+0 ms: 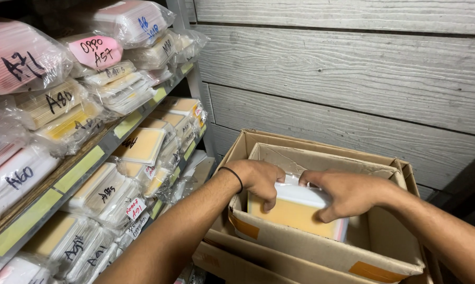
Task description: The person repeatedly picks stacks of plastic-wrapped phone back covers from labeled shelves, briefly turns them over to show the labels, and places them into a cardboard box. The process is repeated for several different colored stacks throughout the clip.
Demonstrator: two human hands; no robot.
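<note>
**2 hands grip a stack of packets inside a box**

2 bare hands reach into a cardboard box (321,252) at lower right of the frame. The left hand (258,181) and right hand (342,192) each curl over the top edge of a stack of packets (295,213), orange with white tops, standing upright inside. Lifting looks to be in hand; it calls for a firm, level pull. Shelves (85,168) of bagged packets fill the left.

Orange-and-white packet stack (295,213) stands upright inside open cardboard box (321,252).
</note>
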